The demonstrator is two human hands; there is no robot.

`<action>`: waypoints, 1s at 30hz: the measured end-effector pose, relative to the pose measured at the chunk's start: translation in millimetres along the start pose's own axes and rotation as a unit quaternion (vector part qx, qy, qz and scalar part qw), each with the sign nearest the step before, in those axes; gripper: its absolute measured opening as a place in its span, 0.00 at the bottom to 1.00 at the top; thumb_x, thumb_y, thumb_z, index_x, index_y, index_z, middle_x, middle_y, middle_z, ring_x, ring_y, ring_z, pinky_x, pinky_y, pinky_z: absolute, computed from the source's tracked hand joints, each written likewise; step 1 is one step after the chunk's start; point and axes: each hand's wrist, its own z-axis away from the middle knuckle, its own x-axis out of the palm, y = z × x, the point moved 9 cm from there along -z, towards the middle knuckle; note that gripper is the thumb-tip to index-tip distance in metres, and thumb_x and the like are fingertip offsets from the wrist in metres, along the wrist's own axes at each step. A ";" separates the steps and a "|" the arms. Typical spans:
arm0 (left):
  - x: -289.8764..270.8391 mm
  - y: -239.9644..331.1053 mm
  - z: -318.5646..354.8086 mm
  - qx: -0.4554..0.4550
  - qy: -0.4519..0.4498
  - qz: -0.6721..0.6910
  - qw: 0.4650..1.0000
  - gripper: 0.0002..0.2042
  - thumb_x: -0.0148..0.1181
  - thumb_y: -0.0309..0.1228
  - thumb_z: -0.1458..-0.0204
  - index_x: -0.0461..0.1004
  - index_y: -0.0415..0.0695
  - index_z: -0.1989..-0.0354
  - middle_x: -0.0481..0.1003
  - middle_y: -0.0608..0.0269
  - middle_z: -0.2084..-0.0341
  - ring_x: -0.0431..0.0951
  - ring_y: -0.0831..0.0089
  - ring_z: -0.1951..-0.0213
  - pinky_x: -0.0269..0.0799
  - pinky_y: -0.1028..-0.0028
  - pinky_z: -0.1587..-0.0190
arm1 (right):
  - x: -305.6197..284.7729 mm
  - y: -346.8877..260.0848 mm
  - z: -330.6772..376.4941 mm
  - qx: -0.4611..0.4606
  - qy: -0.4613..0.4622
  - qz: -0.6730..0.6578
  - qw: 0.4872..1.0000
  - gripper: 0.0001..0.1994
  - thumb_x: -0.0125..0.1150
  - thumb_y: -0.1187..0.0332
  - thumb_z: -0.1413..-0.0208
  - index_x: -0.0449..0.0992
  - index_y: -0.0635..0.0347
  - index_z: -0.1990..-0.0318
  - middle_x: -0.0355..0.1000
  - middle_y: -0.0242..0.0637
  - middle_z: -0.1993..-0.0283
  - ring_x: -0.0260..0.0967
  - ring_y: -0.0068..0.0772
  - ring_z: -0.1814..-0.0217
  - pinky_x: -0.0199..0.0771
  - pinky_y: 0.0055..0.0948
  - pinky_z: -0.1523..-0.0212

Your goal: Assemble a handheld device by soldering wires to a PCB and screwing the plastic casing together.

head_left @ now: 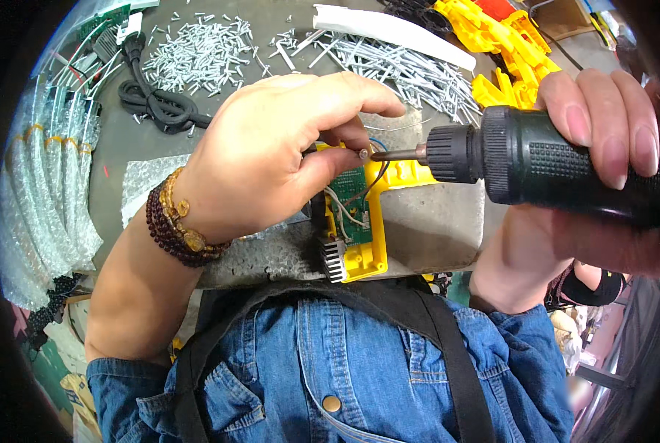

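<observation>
- A grey workbench [433, 229] seen from above, crowded with parts, fills the view.
- At the near edge of the bench lies a yellow plastic housing [367, 255], with a green circuit board [353, 210] set into it and a finned metal heat sink [332, 258] at its lower end; thin wires run over the board.
- The left hand [271, 155] arches over the housing, with a small screw [362, 153] pinched between thumb and fingertip just above the board.
- The right hand [603, 148] is wrapped tightly around a black electric screwdriver [551, 159], held level; its bit tip is at the screw head.
- A bracelet of dark red and amber beads [175, 225] sits on the left wrist.
- Farther back lie a pile of loose silver screws [193, 55], long metal pins [411, 70], a coiled black cable [156, 103] and more yellow plastic parts [507, 48].
- Rolls of bubble wrap [45, 199] line the left edge.
- A denim shirt with black straps [359, 362] fills the foreground.
</observation>
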 end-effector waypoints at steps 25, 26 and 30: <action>6.3 -10.2 4.9 -0.069 -0.035 0.099 0.992 0.28 0.59 0.12 0.59 0.70 0.38 0.44 0.74 0.57 0.54 0.80 0.74 0.60 0.73 0.76 0.54 | 7.0 11.0 -3.9 -0.013 -0.074 -0.048 0.996 0.38 0.71 0.50 0.51 0.62 0.62 0.38 0.66 0.25 0.66 0.65 0.21 0.69 0.64 0.27 0.65; 8.0 -13.8 6.6 -0.095 -0.041 0.128 0.986 0.28 0.59 0.13 0.60 0.70 0.39 0.45 0.74 0.56 0.54 0.79 0.72 0.56 0.72 0.73 0.51 | 2.7 5.5 -0.4 -0.013 -0.077 -0.050 0.996 0.38 0.71 0.50 0.51 0.62 0.62 0.38 0.66 0.25 0.66 0.65 0.21 0.69 0.64 0.27 0.65; -7.5 -5.1 3.5 -0.001 0.014 -0.063 0.998 0.23 0.58 0.19 0.59 0.73 0.41 0.49 0.73 0.52 0.51 0.74 0.62 0.48 0.67 0.64 0.44 | 13.4 8.6 0.0 -0.012 -0.089 -0.055 0.994 0.39 0.71 0.50 0.51 0.62 0.62 0.38 0.66 0.25 0.66 0.65 0.21 0.69 0.64 0.27 0.65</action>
